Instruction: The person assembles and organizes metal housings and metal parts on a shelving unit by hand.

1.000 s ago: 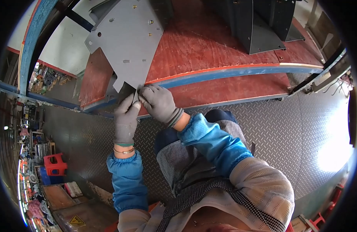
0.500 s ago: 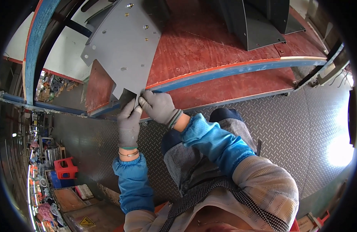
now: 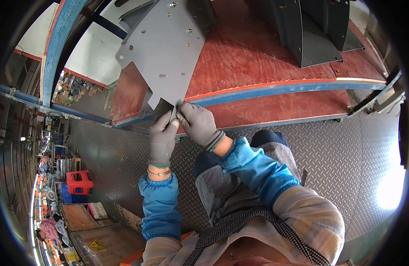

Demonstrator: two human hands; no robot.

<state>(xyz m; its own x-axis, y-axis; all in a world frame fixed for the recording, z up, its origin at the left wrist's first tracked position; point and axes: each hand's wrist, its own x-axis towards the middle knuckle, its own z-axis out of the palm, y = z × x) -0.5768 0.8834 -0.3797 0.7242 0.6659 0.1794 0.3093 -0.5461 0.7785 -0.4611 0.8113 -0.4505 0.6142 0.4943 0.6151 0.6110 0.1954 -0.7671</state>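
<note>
"Where was the flat grey sheet-metal plate (image 3: pixel 169 55)?"

"Over the left part of the red wooden shelf (image 3: pixel 244 62), its narrow lower end reaching past the blue metal front rail (image 3: pixel 280 90)."

"And the hands?"

"The grey-gloved left hand (image 3: pixel 162 138) pinched that lower end. The grey-gloved right hand (image 3: pixel 199 125) was curled against the same corner; I couldn't tell whether its fingertips gripped anything."

"Which step was that?"

"Close fingertip work at the plate's corner, I'd judge. The next move probably called for a steady left pinch and fine right-hand control beside the thin edge."
</note>
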